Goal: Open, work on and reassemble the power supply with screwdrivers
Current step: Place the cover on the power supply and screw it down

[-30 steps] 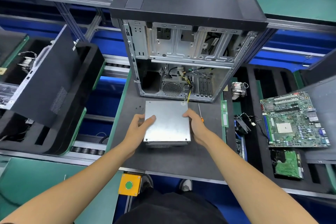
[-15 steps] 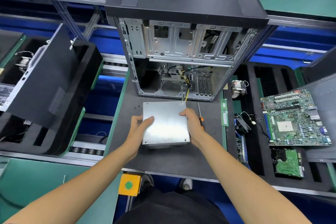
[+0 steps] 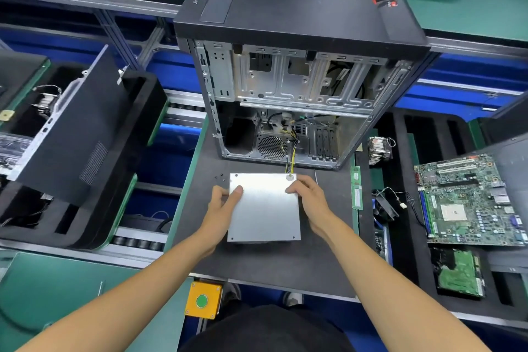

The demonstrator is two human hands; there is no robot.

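I've drawn the power supply (image 3: 264, 207) nearer, left hand (image 3: 221, 204) and right hand (image 3: 310, 200) gripping its sides mid-frame; next, fetch a screwdriver.

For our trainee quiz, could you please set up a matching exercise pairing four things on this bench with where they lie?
Things:
1. silver metal power supply box
2. green motherboard
3. yellow box with green button
4. open black computer tower case

Places:
A. at the near edge of the bench, below the dark mat
B. to the right, tilted on the black foam tray
C. standing at the far end of the dark mat
D. on the dark mat, in the grip of the left hand and the right hand

Pairs: 1-D, 2-B, 3-A, 4-C
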